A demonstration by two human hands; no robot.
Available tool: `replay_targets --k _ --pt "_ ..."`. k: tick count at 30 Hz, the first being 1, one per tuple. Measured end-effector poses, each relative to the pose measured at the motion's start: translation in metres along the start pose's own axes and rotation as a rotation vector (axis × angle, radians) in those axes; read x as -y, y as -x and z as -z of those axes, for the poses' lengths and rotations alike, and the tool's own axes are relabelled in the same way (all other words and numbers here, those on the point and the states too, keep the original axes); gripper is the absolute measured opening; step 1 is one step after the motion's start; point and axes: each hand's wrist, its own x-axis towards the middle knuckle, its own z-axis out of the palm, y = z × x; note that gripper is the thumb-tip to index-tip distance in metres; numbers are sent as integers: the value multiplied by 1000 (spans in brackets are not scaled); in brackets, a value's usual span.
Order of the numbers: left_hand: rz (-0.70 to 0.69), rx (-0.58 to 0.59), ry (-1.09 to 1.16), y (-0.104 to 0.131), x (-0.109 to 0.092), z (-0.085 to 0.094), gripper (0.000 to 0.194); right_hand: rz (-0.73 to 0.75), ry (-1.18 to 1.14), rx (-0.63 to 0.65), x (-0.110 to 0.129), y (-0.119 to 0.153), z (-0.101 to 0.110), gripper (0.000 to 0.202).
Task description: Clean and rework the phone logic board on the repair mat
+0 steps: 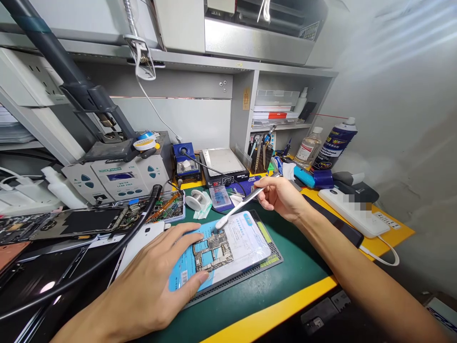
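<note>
While our right hand (276,195) grasps a brush (240,206) by its handle, our left hand (160,269) frames the circuit board (215,242) lying on a blue-and-white packet (250,244).
Whether that hand's fingers grip the board or merely rest there, we cannot tell; probably light, stiff and fragile, it is best held by its edges. Well beyond the board stand a tool holder (259,163) with tweezers (264,155) and, farther right, a bottle (307,147) of pale liquid.

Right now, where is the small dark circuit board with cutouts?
In the head view, the circuit board lies below centre on the flat blue-and-white pack, right of the left hand, below the long white brush.
</note>
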Motion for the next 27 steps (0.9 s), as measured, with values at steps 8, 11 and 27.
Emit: replay_targets --k 8,11,27 --pt "4 -6 -1 0 1 0 45 13 -6 69 -5 5 -9 22" --pt "-13 -7 -17 0 1 0 47 11 3 93 -6 6 -10 26" --pt "-8 -1 -22 0 1 0 47 18 49 117 -6 7 -11 29"
